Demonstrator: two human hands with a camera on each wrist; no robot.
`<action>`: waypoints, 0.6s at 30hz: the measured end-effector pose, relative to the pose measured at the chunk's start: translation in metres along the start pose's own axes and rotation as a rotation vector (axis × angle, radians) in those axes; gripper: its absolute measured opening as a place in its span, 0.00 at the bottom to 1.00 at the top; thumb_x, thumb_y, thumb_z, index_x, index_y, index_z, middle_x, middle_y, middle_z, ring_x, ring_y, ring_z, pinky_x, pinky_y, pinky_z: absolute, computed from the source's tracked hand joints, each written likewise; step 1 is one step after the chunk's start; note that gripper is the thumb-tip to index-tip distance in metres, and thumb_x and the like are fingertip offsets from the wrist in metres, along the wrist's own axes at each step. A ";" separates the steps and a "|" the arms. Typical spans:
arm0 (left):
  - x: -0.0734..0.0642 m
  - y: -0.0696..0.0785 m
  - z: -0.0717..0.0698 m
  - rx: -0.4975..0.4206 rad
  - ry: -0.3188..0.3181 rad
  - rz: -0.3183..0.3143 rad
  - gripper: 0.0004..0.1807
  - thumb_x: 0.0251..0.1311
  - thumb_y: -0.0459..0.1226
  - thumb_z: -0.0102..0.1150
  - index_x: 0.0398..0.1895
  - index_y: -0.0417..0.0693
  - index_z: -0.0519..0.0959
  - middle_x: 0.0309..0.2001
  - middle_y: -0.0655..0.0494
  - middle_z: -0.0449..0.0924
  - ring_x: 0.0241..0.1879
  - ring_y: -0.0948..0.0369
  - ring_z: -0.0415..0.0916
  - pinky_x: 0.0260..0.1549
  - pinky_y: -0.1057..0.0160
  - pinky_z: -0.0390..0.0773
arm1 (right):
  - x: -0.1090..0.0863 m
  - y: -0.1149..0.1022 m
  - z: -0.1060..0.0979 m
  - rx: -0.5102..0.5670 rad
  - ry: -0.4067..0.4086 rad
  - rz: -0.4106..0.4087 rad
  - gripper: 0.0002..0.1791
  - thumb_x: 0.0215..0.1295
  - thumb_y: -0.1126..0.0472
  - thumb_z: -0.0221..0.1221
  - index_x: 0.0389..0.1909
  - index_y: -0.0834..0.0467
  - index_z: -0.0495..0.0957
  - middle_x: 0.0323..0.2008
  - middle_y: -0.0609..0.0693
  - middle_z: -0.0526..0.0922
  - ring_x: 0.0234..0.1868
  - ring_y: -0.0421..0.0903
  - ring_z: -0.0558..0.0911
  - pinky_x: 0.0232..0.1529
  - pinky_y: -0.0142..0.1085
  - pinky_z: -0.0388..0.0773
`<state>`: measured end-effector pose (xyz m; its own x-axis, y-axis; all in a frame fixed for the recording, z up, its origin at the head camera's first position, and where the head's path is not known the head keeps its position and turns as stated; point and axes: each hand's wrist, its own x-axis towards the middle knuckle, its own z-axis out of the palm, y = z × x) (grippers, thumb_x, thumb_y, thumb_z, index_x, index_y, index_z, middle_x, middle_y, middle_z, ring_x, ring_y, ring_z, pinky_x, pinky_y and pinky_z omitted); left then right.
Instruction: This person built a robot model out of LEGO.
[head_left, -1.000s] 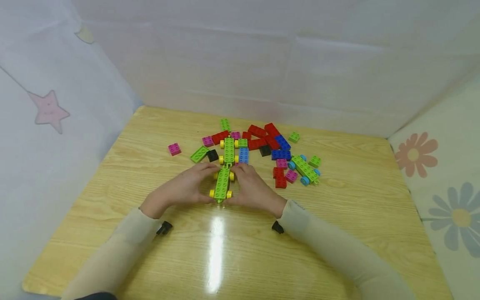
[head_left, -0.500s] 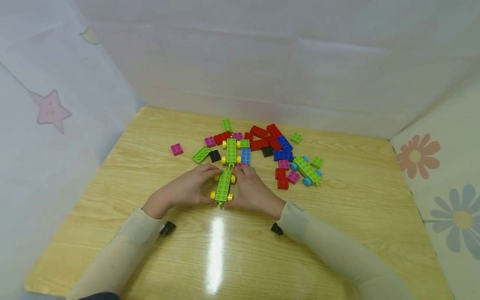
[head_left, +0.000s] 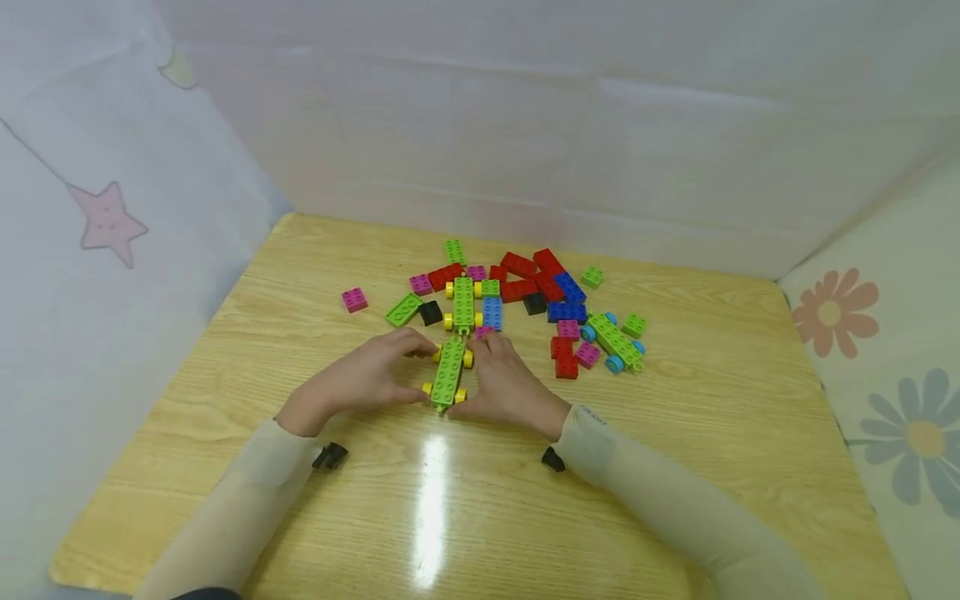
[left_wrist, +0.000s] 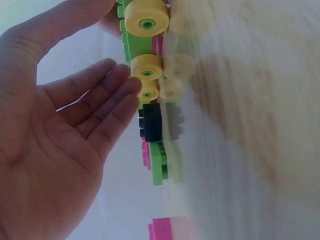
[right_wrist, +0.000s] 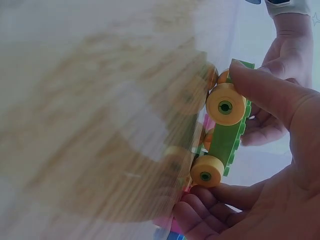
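Observation:
A lime-green toy wagon base with yellow wheels stands on the table between both hands. My right hand holds it from the right; in the right wrist view its thumb lies at the near wheel and its fingers at the far wheel. My left hand is at the other side, fingers nearly straight in the left wrist view, with the thumb tip at the near wheel. Straight ahead stands a second green wagon base with yellow wheels, its hook end right at the first one's far end.
Red, blue, pink, black and green building bricks lie behind the hands, such as a red brick and a blue brick. To the right stands a green wagon base with blue wheels. A pink brick lies apart at left.
My left fingers have drawn slightly left, away from the near wagon base. The right hand stays on it, and the wagon bases keep nearly the same places.

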<state>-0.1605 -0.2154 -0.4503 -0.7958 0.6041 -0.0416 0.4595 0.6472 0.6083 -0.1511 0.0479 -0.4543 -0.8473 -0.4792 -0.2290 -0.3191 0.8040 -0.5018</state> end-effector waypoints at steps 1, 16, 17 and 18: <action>0.000 -0.001 0.000 -0.011 0.000 -0.007 0.36 0.63 0.41 0.83 0.72 0.42 0.81 0.68 0.49 0.84 0.69 0.47 0.83 0.72 0.41 0.82 | 0.000 0.000 0.000 0.004 -0.003 0.003 0.67 0.58 0.33 0.81 0.89 0.60 0.58 0.86 0.61 0.61 0.87 0.61 0.62 0.86 0.57 0.67; -0.002 -0.009 0.000 -0.169 -0.083 -0.073 0.20 0.67 0.41 0.81 0.59 0.47 0.88 0.56 0.55 0.91 0.56 0.56 0.87 0.61 0.50 0.88 | -0.004 0.005 -0.004 0.073 -0.017 0.012 0.64 0.61 0.36 0.81 0.89 0.58 0.59 0.87 0.60 0.60 0.88 0.59 0.60 0.84 0.58 0.71; -0.002 -0.009 0.001 -0.172 -0.090 -0.071 0.18 0.67 0.40 0.81 0.57 0.48 0.89 0.54 0.55 0.91 0.53 0.57 0.87 0.58 0.51 0.89 | -0.004 0.006 -0.005 0.081 -0.014 0.012 0.64 0.62 0.36 0.81 0.89 0.58 0.59 0.87 0.60 0.60 0.88 0.59 0.60 0.84 0.58 0.71; -0.002 -0.008 0.001 -0.174 -0.097 -0.071 0.17 0.67 0.40 0.81 0.55 0.48 0.89 0.52 0.56 0.91 0.50 0.59 0.87 0.55 0.53 0.90 | -0.005 0.006 -0.005 0.085 -0.012 0.015 0.63 0.62 0.36 0.81 0.89 0.58 0.59 0.88 0.60 0.59 0.89 0.59 0.60 0.84 0.58 0.72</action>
<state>-0.1623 -0.2213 -0.4561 -0.7782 0.6071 -0.1606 0.3216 0.6050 0.7284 -0.1513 0.0571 -0.4521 -0.8465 -0.4720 -0.2462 -0.2689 0.7782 -0.5675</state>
